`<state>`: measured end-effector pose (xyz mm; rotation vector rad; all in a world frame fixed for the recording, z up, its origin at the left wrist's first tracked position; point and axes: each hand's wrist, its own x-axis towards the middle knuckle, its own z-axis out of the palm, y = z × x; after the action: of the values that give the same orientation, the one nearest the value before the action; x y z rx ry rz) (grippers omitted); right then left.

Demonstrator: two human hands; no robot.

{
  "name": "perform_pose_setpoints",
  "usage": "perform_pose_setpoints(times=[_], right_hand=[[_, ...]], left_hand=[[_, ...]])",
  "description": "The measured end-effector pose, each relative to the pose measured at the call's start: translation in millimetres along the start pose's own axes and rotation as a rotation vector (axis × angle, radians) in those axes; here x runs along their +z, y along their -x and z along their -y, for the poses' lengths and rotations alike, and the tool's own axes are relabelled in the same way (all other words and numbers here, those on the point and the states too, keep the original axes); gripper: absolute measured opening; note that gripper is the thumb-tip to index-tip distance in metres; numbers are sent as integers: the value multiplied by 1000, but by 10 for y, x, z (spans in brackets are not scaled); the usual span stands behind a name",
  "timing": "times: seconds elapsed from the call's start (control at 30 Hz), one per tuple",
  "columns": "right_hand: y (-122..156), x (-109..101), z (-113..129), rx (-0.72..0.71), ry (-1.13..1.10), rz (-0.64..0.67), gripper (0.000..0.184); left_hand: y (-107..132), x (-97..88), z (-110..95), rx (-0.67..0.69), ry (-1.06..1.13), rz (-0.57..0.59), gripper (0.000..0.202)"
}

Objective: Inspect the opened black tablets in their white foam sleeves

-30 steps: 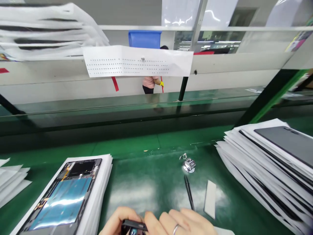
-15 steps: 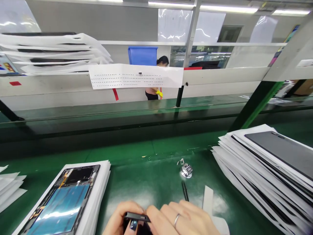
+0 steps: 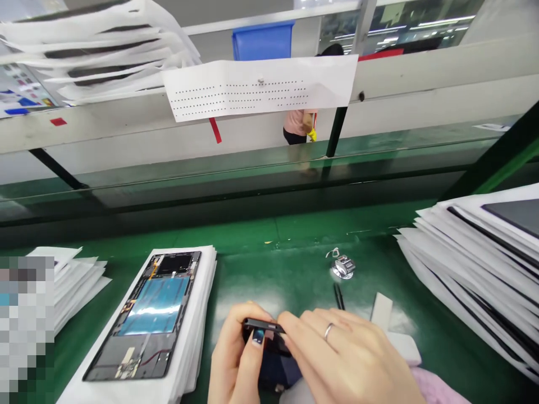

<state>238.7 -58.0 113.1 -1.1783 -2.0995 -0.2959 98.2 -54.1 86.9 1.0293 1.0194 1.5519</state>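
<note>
- My left hand (image 3: pixel 236 353) and my right hand (image 3: pixel 349 359) are close together, and both hold a small black part (image 3: pixel 263 325) from its two sides.
- My left thumb has a dark nail (image 3: pixel 257 336). My right hand has a ring (image 3: pixel 328 331) on one finger.
- The black part is in the air over the green bench mat (image 3: pixel 269 269), right at the front near me.
- Just to the left of my hands, an open tablet (image 3: pixel 145 314) lies on a stack of white paper sleeves (image 3: pixel 202 314). I can see its blue inside.
- On the right is a big, messy pile of white sleeves (image 3: pixel 463 264), with a dark tablet (image 3: pixel 516 216) on top.
- Near my right hand are black tweezers (image 3: pixel 339 295), a small metal thing (image 3: pixel 343 267), a white strip (image 3: pixel 382 308), and a white pad (image 3: pixel 404 348). A pink cloth (image 3: pixel 433 387) is at the front.
- Far ahead is a blue bin (image 3: pixel 263 42). I cannot see inside it.
- A person in a pink top (image 3: pixel 296 123) and a yellow glove (image 3: pixel 312 134) stands across the bench.
- A white sheet (image 3: pixel 261 90) hangs there, with rows of tiny black dots. Its marks are too small to read.
</note>
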Motion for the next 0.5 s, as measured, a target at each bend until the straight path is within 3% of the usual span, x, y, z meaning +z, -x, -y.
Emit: perform_pose_setpoints(times=[0.2, 0.3, 0.43, 0.5], right_hand=[[-14, -8, -10, -14, 12, 36, 40], [-57, -30, -79, -1, -36, 119, 31], [-151, -81, -251, -7, -170, 236, 28], [-198, -96, -330, 8, -212, 243, 27]], left_hand=[[-2, -47, 61, -61, 6, -6, 18], [-2, -72, 40, -134, 1, 5, 19], [-46, -157, -30, -165, -55, 171, 36], [-47, -195, -40, -164, -127, 200, 48]])
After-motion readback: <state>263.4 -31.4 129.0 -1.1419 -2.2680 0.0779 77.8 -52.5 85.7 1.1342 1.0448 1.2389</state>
